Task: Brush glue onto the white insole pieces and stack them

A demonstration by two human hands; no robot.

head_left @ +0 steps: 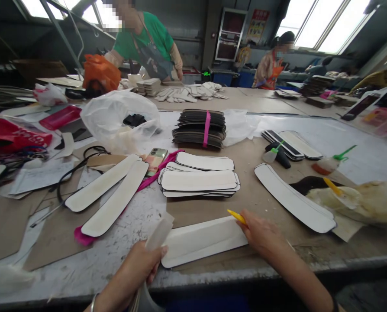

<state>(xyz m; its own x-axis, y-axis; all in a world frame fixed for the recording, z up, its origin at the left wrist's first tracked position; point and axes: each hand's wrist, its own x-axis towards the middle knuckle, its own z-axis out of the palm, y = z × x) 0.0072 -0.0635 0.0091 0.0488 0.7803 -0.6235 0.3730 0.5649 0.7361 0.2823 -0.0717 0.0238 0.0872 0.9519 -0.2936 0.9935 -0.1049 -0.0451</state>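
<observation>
In the head view a long white panel with a dark edge (206,240) lies flat in front of me near the table's front edge. My left hand (143,262), at its left end, is closed around pale translucent strips (160,232) that stick up above and hang down below the fist. At the panel's right end, my right hand (261,234) grips a yellow plastic tool (236,216); its tip points left and its other end is hidden in my fingers. A stack of similar white panels (198,180) lies just beyond.
Two panels (115,199) lie to the left, with a phone (156,160) behind; another panel (294,199) lies right. Farther back are a strapped dark stack (193,128), a clear bag (115,117), and green-tipped bottles (330,164). A person in green (148,39) stands across the table.
</observation>
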